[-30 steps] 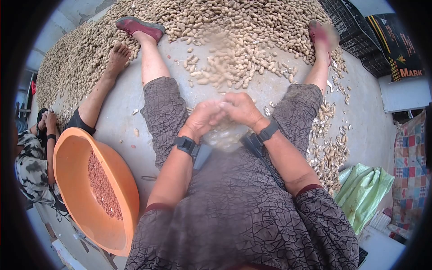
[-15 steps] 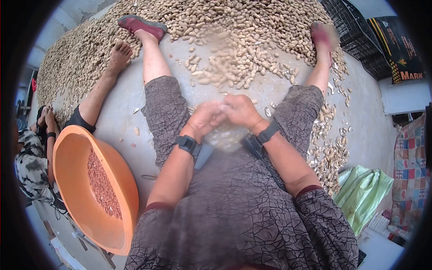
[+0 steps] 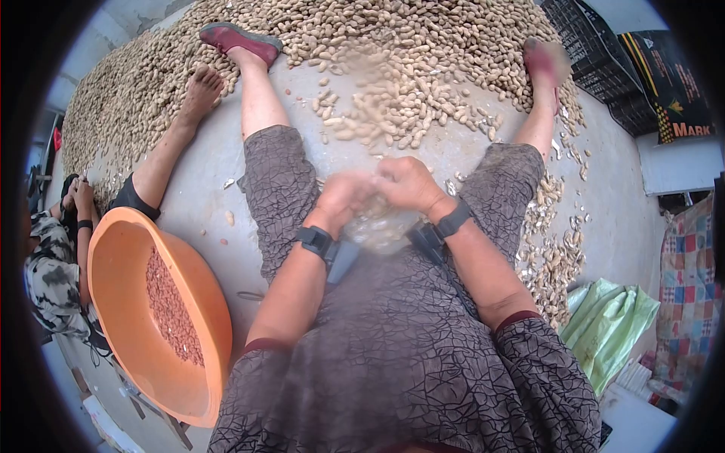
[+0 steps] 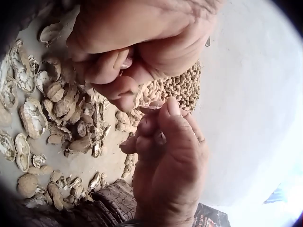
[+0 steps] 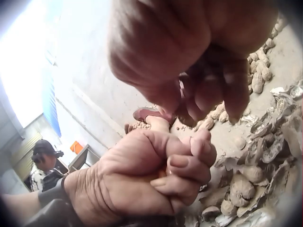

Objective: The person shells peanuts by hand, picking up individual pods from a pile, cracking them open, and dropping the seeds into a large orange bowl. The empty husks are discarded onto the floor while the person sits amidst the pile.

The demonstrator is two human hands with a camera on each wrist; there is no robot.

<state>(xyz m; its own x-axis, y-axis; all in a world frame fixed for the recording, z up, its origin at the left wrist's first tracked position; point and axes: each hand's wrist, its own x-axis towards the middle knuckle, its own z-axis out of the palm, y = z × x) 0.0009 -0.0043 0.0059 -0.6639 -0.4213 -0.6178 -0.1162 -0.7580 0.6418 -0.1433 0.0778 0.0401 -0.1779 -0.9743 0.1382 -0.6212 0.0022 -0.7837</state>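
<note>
In the head view my left hand (image 3: 347, 198) and right hand (image 3: 409, 183) meet at the fingertips, over shells between the thighs. My right hand (image 4: 170, 158) pinches a piece of peanut shell (image 4: 150, 108) between thumb and fingers in the left wrist view. Right above it, my left hand (image 4: 142, 38) has its fingers curled in, with a small pinkish peanut kernel (image 4: 127, 62) showing between them. The right wrist view shows the left hand (image 5: 137, 175) curled around something reddish, mostly hidden by its fingers. Broken peanut shells (image 4: 71, 106) lie below the hands.
A large heap of unshelled peanuts (image 3: 423, 38) spreads in front of the feet. An orange basin (image 3: 113, 264) with reddish kernels (image 3: 174, 313) stands at the left, beside another seated person (image 3: 57, 264). A green sack (image 3: 612, 325) and black crate (image 3: 596, 53) are at the right.
The left hand has turned slightly, so less of its palm shows, and its fingers are blurred by motion. The right hand has stayed nearly in place against it.
</note>
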